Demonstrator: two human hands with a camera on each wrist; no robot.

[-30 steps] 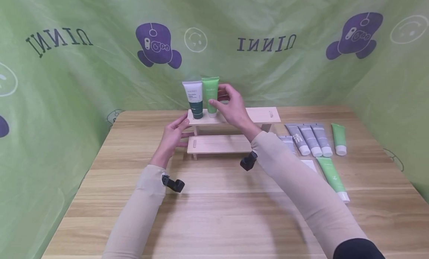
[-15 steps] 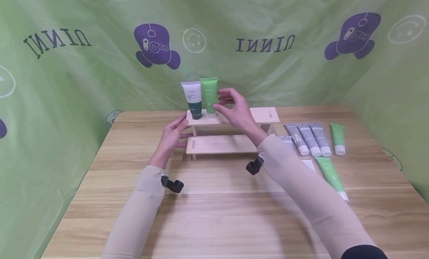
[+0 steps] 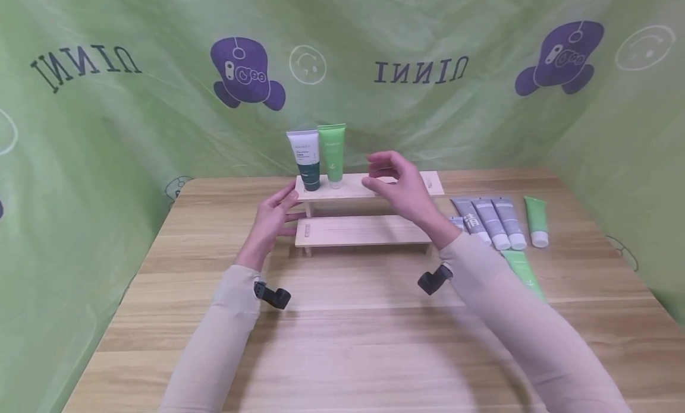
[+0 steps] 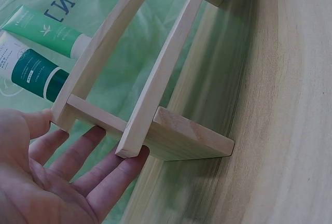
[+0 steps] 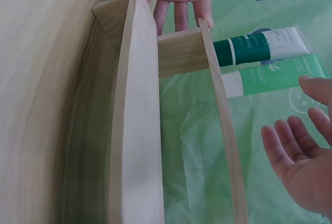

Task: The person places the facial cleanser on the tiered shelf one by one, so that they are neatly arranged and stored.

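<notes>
A two-tier wooden rack (image 3: 350, 230) stands on the table. On the left of its upper board (image 3: 353, 190), a white and dark-green tube (image 3: 305, 157) and a light-green tube (image 3: 333, 154) stand upright on their caps, side by side. My left hand (image 3: 270, 223) touches the rack's left end; in the left wrist view its thumb meets the upper board's end and its fairly straight fingers reach along the side. My right hand (image 3: 401, 187), fingers loosely bent and holding nothing, hovers by the upper board, right of the light-green tube and apart from it.
Several grey tubes (image 3: 489, 223) lie on the table right of the rack. A short green tube (image 3: 537, 220) lies beyond them, and another green tube (image 3: 521, 270) is partly behind my right sleeve. A green printed cloth (image 3: 342, 38) hangs behind the table (image 3: 332, 353).
My right hand has let go of the light-green tube and moved right, away from it. The tube stays standing beside the white and dark-green one. The left hand keeps its place on the rack.
</notes>
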